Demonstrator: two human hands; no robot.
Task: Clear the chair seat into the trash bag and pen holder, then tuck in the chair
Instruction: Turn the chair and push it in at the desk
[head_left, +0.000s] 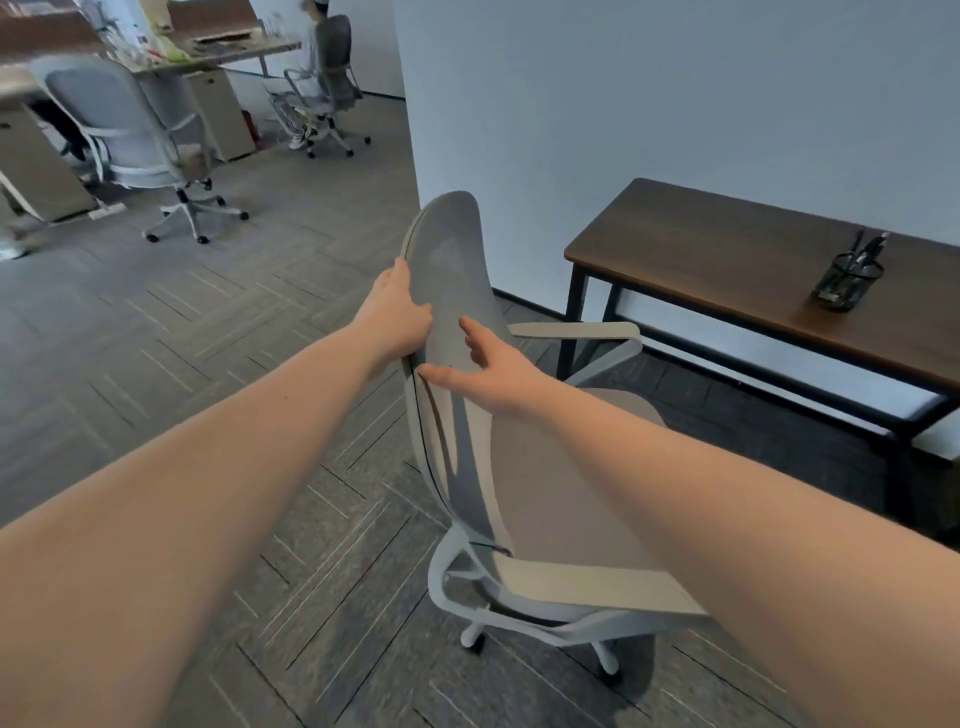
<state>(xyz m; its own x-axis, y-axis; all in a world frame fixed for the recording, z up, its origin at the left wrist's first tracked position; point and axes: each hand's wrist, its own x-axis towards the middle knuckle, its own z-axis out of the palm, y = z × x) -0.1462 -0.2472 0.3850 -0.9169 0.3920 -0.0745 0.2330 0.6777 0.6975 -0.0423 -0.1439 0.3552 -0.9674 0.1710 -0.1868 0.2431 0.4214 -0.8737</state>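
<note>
Both of our bare forearms fill the foreground, reaching out to the grey mesh-backed office chair with pale plastic arms (467, 332). Our left hand (397, 312) wraps the near edge of the backrest, fingers curled around the rim in a firm hold. Our right hand (491, 371) lies against the front face of the backrest with fingers spread and only partly bent, pressing more than gripping.

What shows of the chair's seat looks bare, though our right forearm covers part of it, so we judge the clearing done and the tucking-in under way. The chair stands on the grey patterned carpet (156, 338), near the dark wooden table with black metal legs (727, 260) but not under it, and turned at an angle to the table's front edge. A black mesh pen holder (848, 278) with pens in it stands on the tabletop toward the right. We cannot find the trash bag in view.

The risk from here is in the steering. Pushed as it faces now, the far armrest (576, 331) could catch the table's near left leg or strike the tabletop edge, jolting the table and tipping the pen holder. The casters may also drag on the carpet and swing the chair sideways, since only one hand truly holds it.
</note>
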